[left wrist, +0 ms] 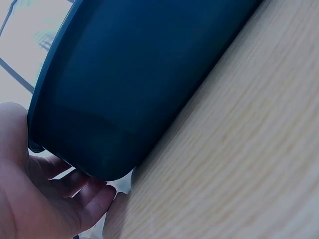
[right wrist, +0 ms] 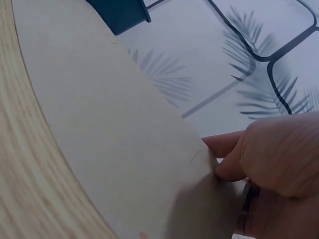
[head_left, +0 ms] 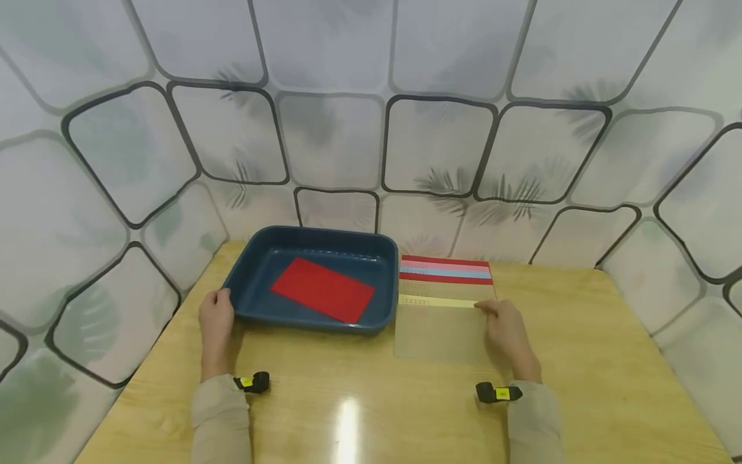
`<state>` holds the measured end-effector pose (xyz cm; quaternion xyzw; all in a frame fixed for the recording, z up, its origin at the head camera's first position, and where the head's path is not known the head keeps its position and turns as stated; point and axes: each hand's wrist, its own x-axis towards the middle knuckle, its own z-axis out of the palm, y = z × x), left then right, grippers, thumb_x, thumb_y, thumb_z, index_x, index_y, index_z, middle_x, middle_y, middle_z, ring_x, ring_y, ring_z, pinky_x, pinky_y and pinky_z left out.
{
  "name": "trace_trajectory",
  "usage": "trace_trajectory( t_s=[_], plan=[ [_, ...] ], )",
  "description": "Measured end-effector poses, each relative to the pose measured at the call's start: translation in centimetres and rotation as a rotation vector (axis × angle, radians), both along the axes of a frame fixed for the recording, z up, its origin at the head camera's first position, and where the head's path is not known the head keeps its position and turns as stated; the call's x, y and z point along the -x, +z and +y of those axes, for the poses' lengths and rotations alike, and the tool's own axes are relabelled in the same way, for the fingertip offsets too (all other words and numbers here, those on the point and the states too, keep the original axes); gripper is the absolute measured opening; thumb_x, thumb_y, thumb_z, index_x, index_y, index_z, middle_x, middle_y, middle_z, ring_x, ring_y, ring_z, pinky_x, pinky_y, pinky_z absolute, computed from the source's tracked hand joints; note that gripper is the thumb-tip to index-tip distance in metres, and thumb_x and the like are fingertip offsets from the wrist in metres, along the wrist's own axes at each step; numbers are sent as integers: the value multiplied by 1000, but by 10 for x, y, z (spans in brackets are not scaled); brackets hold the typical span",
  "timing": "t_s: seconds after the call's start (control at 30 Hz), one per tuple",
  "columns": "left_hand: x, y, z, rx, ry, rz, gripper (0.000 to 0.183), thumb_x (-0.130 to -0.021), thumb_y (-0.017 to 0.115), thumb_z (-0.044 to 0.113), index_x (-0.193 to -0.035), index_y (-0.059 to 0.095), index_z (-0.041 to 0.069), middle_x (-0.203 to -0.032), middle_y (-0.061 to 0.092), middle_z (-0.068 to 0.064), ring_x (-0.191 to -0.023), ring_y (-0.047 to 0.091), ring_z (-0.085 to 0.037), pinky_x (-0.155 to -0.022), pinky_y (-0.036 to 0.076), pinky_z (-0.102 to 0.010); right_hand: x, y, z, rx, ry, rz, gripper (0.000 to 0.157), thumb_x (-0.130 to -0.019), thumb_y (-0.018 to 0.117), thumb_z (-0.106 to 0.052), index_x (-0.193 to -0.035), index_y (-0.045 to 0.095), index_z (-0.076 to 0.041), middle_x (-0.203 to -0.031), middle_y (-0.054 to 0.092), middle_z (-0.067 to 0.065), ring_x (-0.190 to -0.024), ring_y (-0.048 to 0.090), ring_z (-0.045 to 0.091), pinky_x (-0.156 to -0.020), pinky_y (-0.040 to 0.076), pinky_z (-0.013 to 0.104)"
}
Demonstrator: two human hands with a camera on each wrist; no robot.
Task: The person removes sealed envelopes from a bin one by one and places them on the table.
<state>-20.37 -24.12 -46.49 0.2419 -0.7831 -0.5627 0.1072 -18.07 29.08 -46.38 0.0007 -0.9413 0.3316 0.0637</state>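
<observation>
A dark blue rectangular basin (head_left: 313,322) stands on the table with a red envelope (head_left: 324,290) lying slanted inside it. My left hand (head_left: 217,314) grips the basin's near left corner; in the left wrist view the thumb is at the rim and the fingers curl beneath it along the outer wall. To the basin's right lies an overlapping stack of envelopes, with red (head_left: 458,279), pink, light blue, yellow (head_left: 437,301) and tan edges showing. Between thumb and forefinger, my right hand (head_left: 507,330) pinches the upper right edge of the front tan envelope (right wrist: 109,114).
The light wooden table (head_left: 324,399) reaches back to a wall (head_left: 336,142) with a rounded-grid and leaf pattern, which also closes off both sides. Black straps with small cameras sit at both wrists. The basin's right wall stands close beside the envelopes.
</observation>
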Motion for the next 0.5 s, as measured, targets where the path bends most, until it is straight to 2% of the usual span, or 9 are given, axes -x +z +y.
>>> trace_trajectory(
  t_s=[0.17, 0.37, 0.5],
  plan=[
    [3, 3, 0, 4, 9, 13, 57, -104, 30, 36, -136, 48, -6, -140, 48, -27, -122, 45, -38, -102, 35, -52, 7, -1, 2, -4, 7, 39, 36, -93, 38, 10, -110, 70, 9, -117, 65, 31, -116, 57, 50, -96, 45, 61],
    [3, 0, -1, 2, 11, 17, 57, -104, 30, 36, -135, 49, -7, -139, 48, -27, -122, 45, -38, -103, 35, -52, 7, -4, 5, 9, -41, 7, 32, -97, 41, 4, -115, 68, 7, -112, 61, 31, -107, 56, 48, -92, 45, 59],
    [3, -1, 0, 15, 9, 21, 57, -103, 30, 36, -134, 50, -8, -136, 50, -28, -120, 46, -38, -102, 35, -53, 6, -4, 7, 25, -62, -5, 34, -97, 39, 3, -118, 66, 7, -111, 60, 32, -108, 55, 48, -93, 44, 59]
  ],
)
